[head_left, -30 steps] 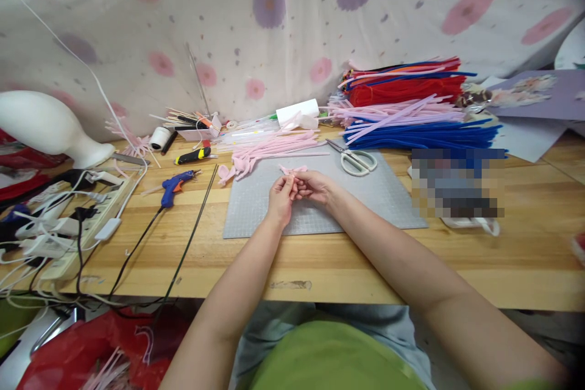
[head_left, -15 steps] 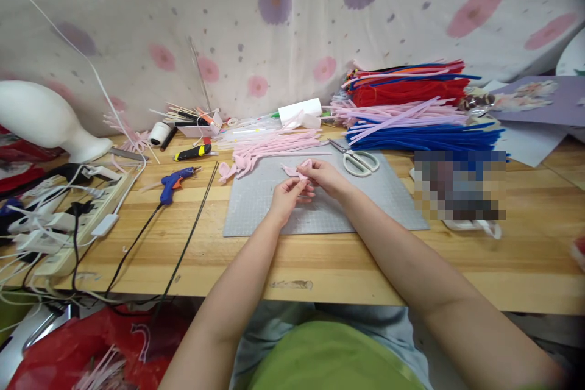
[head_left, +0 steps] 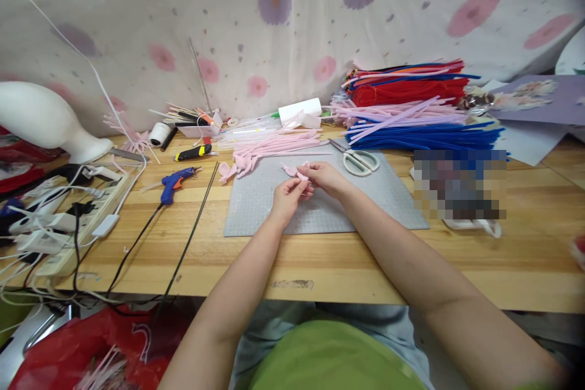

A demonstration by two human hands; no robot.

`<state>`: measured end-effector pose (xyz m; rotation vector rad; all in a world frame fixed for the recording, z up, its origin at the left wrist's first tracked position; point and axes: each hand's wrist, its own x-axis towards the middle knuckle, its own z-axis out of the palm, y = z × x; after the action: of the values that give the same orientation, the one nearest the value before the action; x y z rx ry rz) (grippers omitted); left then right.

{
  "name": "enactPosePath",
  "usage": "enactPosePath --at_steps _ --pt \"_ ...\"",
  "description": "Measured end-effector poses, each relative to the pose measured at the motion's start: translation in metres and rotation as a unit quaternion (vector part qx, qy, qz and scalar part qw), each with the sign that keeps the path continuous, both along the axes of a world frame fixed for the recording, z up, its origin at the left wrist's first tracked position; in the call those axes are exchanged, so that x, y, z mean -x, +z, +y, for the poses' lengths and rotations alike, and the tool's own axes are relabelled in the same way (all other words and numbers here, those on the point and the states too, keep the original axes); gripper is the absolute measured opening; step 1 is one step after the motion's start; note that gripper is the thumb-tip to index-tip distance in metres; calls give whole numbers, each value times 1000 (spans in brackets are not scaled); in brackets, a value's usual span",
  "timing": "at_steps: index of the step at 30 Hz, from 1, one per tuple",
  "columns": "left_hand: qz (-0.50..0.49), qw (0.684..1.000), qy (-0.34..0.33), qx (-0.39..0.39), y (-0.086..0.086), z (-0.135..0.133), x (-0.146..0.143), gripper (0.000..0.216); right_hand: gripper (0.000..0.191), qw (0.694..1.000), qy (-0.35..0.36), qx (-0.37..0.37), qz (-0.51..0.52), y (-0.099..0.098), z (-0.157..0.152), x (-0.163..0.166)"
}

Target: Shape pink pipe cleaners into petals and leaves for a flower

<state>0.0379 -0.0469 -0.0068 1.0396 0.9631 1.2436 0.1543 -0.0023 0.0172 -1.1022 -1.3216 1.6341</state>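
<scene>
Over the grey cutting mat (head_left: 256,213), both hands pinch one small shaped piece of pink pipe cleaner (head_left: 289,169). My left hand (head_left: 287,198) grips its lower end, with the fingers closed. From the right, my right hand (head_left: 323,178) holds its upper part between thumb and fingers; the fingertips hide much of the piece. Similar shaped pink pieces (head_left: 244,164) lie at the mat's upper left edge, beside a bundle of straight pink pipe cleaners (head_left: 278,142). Scissors (head_left: 359,161) with pale handles rest on the mat to the right of my hands.
A blue glue gun (head_left: 171,184), a yellow-black utility knife (head_left: 194,152) and a thin dark rod (head_left: 194,225) lie left. A power strip (head_left: 86,219) with tangled cables is at far left. Blue pipe cleaners (head_left: 425,136) are stacked at back right. A foam head (head_left: 41,116) stands left.
Both hands stay in nearly the same place, with the fingers shifting slightly on the pink piece. Nothing else has visibly moved.
</scene>
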Motion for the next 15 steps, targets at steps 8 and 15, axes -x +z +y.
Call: enactPosePath --at_steps 8,15 --pt "3 1000 16 -13 1 -1 0 30 37 995 -24 -85 -50 3 -1 1" --pt "-4 1000 9 0 2 0 -1 32 42 996 -9 -72 -57 0 1 -2"
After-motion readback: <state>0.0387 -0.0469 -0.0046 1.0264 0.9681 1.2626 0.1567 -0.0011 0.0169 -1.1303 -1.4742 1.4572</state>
